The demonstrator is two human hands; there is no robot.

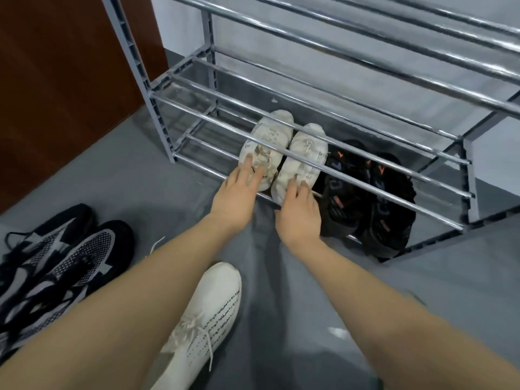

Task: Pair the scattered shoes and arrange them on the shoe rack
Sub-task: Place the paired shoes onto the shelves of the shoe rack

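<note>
A grey metal shoe rack [309, 128] stands against the wall. On its lowest shelf sit two white sneakers side by side, the left one [270, 136] and the right one [305, 153], toes toward the wall. My left hand [239, 192] touches the heel of the left sneaker with straight fingers. My right hand [301, 212] rests its fingers on the heel of the right sneaker. A pair of black sneakers with orange marks [365, 198] stands just right of them on the same shelf.
A white sneaker with black print [208, 319] lies on the grey floor between my arms. A pair of black and grey knit sneakers [64, 257] lies at the left. A brown door [56, 80] is behind them. The upper rack shelves hold nothing.
</note>
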